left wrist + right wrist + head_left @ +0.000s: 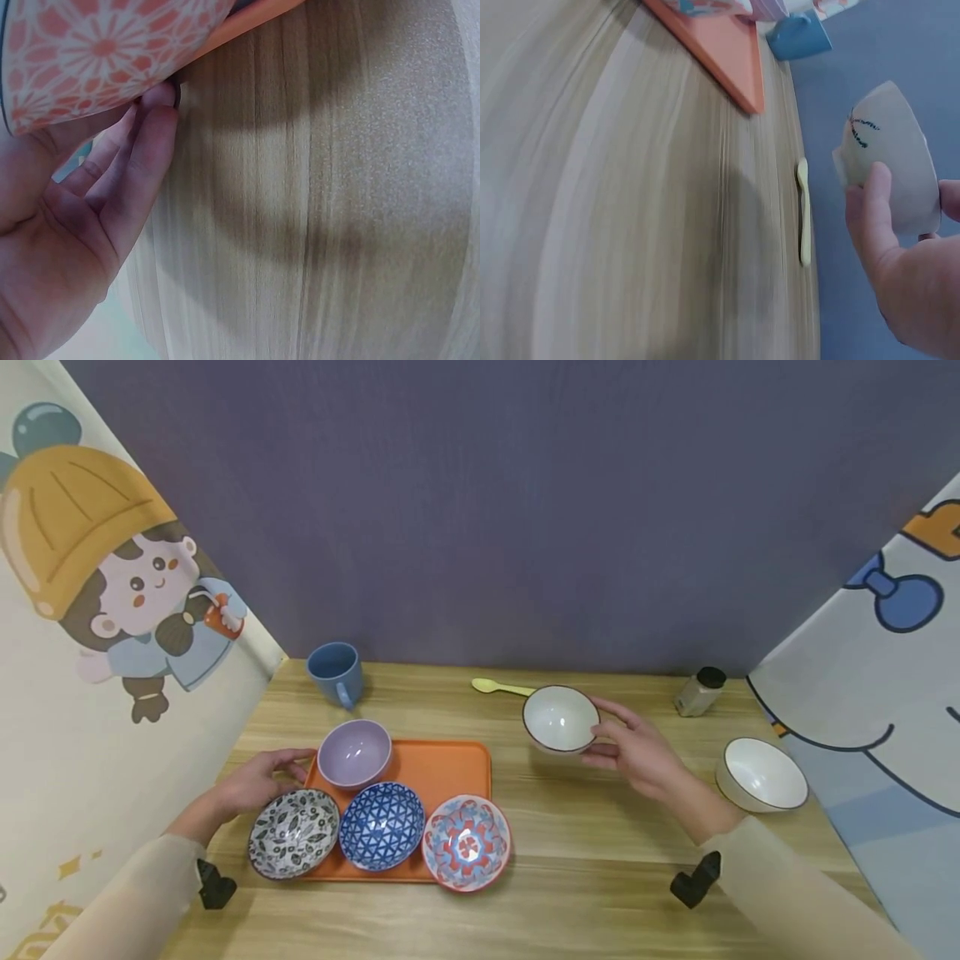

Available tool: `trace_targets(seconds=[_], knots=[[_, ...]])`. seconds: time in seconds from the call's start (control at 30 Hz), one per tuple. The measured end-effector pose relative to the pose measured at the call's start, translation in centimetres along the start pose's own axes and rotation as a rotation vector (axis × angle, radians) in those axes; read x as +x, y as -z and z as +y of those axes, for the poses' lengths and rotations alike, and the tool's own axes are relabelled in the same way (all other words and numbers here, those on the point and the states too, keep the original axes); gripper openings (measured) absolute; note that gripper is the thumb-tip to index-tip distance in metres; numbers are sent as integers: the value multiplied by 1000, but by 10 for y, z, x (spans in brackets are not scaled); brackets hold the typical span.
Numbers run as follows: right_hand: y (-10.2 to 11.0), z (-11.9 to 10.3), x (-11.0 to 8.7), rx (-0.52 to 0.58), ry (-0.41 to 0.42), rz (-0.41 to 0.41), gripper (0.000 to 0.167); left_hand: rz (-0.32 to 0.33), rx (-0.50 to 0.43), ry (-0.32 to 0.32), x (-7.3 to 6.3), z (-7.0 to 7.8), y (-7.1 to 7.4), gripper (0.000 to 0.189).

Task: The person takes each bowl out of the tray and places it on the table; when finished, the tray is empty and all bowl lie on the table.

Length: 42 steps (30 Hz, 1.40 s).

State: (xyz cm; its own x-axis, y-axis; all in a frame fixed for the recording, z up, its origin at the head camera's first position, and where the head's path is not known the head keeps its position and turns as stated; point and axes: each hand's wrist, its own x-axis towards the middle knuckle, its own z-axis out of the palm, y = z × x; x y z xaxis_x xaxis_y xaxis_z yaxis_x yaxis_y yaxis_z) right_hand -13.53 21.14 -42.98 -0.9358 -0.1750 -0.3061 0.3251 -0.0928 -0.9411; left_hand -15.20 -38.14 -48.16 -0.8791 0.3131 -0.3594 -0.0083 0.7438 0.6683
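My right hand pinches the side of a white bowl with a dark rim, raised above the table. In the right wrist view this bowl shows a small dark sprig on its outside. On the left, my left hand touches the left edge of an orange tray, beside a black-and-white leaf-patterned bowl. A bowl's orange-and-white outer wall hides part of that hand in the left wrist view. The tray also bears a purple bowl, a blue triangle-patterned bowl and a red-and-blue flowered bowl.
A blue mug stands behind the tray. Along the back lies a yellow spoon, its handle partly behind the raised bowl. A black-lidded jar and a second white bowl stand at the right. Walls bound the table's back and sides.
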Motion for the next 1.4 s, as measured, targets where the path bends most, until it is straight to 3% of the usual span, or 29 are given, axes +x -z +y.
trace_targets(seconds=[0.27, 0.63, 0.87, 1.4], knots=[[28, 7, -30, 21, 20, 106, 69, -4, -16, -1, -2, 0, 1, 61], [60, 25, -62, 43, 37, 179, 71, 2, -1, -22, -3, 2, 0, 61], [75, 39, -70, 34, 28, 235, 72, 7, -5, -29, -1, 0, 0, 59], [93, 62, -76, 50, 9, 262, 72, 11, -14, -39, 0, -3, -1, 60]])
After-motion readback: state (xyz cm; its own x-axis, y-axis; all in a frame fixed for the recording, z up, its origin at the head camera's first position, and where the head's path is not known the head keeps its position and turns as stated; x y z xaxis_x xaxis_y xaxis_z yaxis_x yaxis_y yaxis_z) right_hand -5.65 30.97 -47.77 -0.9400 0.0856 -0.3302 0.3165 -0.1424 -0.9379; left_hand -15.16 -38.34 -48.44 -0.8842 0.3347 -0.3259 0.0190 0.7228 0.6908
